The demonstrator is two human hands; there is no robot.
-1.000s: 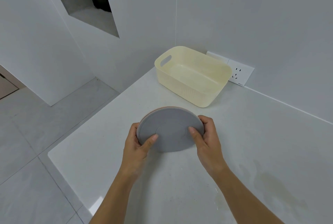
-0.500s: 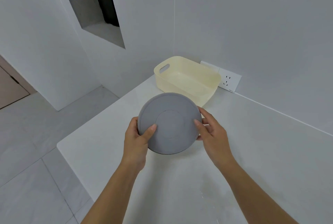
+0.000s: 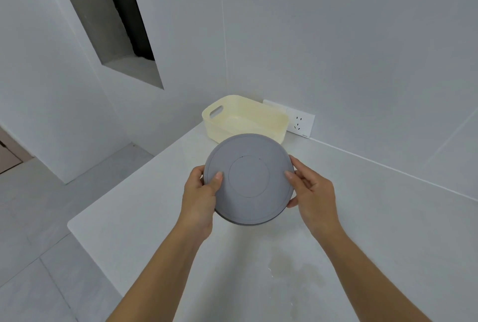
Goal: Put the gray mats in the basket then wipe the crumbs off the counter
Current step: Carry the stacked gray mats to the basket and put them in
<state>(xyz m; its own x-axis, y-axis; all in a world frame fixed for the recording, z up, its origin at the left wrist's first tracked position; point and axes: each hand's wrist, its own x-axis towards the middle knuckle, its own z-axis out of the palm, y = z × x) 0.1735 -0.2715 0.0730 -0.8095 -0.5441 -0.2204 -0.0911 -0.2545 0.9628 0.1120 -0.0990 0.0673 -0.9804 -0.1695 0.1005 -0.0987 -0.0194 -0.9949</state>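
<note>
A stack of round gray mats (image 3: 249,179) is held in the air above the white counter (image 3: 144,192), tilted toward me. My left hand (image 3: 200,192) grips the stack's left edge with the thumb on top. My right hand (image 3: 309,189) grips its right edge the same way. The pale yellow basket (image 3: 274,118) stands just beyond the mats in the counter's far corner; its inside looks bare. A few small white crumbs (image 3: 270,271) lie on the counter between my forearms.
A white wall socket (image 3: 300,122) sits on the wall right behind the basket. The counter's left edge (image 3: 103,200) drops to a tiled floor. A dark recessed niche (image 3: 124,24) opens in the left wall.
Both hands have lifted the mats off the counter and carried them up and toward the basket. The stack now tilts more toward me.
</note>
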